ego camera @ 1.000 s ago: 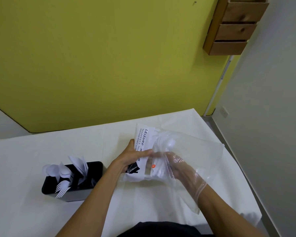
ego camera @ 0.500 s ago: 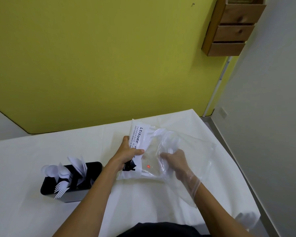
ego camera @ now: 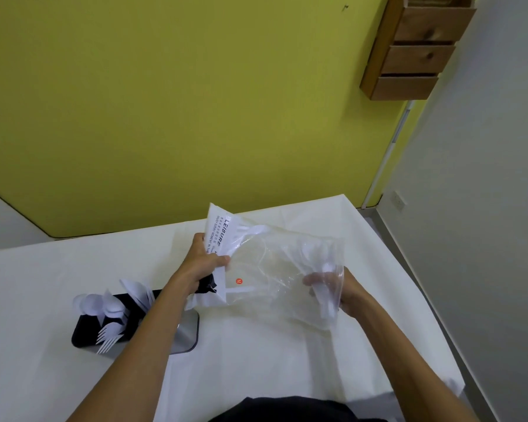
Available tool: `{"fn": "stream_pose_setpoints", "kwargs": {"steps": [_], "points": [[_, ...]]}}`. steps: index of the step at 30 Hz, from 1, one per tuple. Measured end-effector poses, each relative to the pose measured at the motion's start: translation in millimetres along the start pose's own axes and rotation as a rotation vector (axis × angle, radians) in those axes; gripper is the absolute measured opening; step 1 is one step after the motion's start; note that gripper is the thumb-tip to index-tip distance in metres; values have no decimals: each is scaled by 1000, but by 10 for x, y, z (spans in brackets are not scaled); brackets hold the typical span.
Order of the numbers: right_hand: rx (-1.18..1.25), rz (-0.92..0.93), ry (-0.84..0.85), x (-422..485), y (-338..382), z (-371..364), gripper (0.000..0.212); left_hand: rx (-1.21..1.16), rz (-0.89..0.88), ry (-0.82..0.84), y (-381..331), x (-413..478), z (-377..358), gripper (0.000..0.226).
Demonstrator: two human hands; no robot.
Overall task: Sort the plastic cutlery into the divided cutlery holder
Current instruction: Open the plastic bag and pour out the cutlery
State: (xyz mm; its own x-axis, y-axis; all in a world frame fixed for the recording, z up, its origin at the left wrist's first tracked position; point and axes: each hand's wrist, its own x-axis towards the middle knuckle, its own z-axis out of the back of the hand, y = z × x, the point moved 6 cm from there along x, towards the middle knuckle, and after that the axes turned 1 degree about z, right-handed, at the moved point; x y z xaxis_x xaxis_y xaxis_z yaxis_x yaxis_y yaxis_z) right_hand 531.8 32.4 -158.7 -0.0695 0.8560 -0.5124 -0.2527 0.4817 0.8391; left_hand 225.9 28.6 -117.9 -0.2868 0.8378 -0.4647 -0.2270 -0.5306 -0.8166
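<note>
Right hand (ego camera: pixel 345 287) withdrawn, gripping cutlery (ego camera: pixel 325 300), left hand (ego camera: pixel 205 263) gripping bag (ego camera: pixel 275 269) (white tablecloth (ego camera: pixel 73 269), yellow wall (ego camera: pixel 195 102))

"leisure" and "enjoy every moment in the" on a white header card (ego camera: pixel 221 234), "m" on an orange dot (ego camera: pixel 239 281)

I see a clear bag (ego camera: pixel 287 287), white label (ego camera: pixel 218 236) lettered black, orange dot (ego camera: pixel 239 281); at eight o'clock, white cutlery (ego camera: pixel 109 336), black holder (ego camera: pixel 80 332).

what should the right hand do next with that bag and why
Probably pull the right hand clear of the bag: its fingers grip white cutlery at the bag's right edge while the left hand holds the printed end; the holder waits to the left.
</note>
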Motion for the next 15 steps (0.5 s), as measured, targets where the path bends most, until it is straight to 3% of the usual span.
{"fn": "stream_pose_setpoints", "kwargs": {"steps": [3,5,8,10,13,15], "points": [[47,-50,19,-8,-51,96,19,-9,8,-14,17,10,-103,64],[38,-75,48,-51,-55,201,10,-8,-9,-58,17,21,-90,61],[-134,-79,-28,-70,-141,533,13,-73,-17,-205,12,22,109,61],[-110,-109,-60,-90,-248,662,14,-121,-20,-252,16,25,227,65],[-73,-136,-93,-67,-402,657,25,-142,-46,-229,1,32,231,67],[-180,-125,-202,-47,-437,679,37,-178,-57,-220,-9,3,188,61]]}}
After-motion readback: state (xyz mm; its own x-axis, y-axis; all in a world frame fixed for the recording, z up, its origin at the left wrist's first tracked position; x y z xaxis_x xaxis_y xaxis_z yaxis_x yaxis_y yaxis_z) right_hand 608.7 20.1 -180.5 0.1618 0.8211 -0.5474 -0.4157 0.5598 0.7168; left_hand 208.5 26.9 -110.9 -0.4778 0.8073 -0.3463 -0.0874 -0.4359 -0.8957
